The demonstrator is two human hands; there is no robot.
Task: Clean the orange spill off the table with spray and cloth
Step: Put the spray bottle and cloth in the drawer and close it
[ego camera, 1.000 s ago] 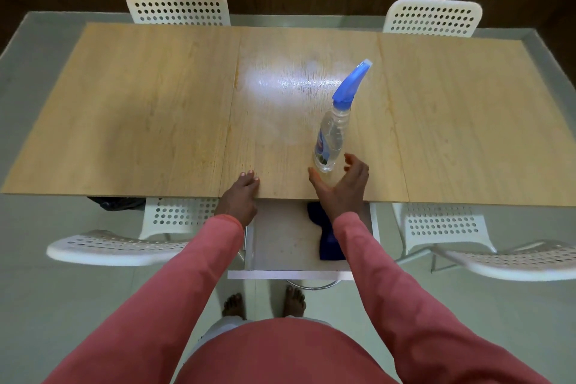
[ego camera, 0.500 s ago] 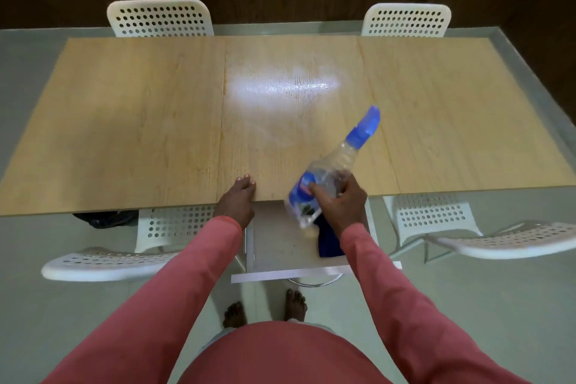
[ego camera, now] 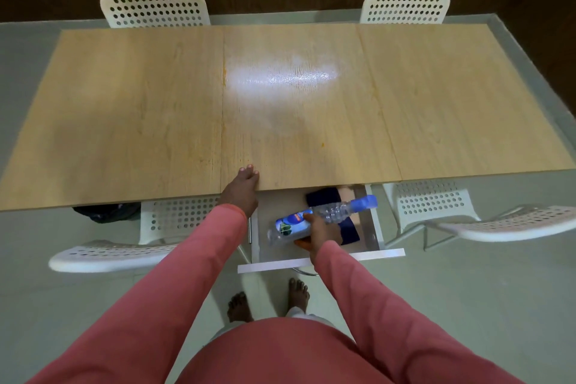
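Putting-away step: right hand [ego camera: 318, 232] curled round spray bottle [ego camera: 314, 217], laid sideways over open drawer [ego camera: 321, 259] beside dark cloth [ego camera: 324, 196], left hand [ego camera: 241, 188] flat on counter [ego camera: 124, 118]; next, probably lowering and releasing.

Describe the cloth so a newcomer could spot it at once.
Find the wooden table, then the open white drawer under its near edge. The cloth is the dark blue folded piece lying inside, beneath the clear spray bottle held by the right hand.

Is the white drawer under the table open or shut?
Open. The white drawer sticks out past the wooden table's near edge, showing a dark blue cloth inside.
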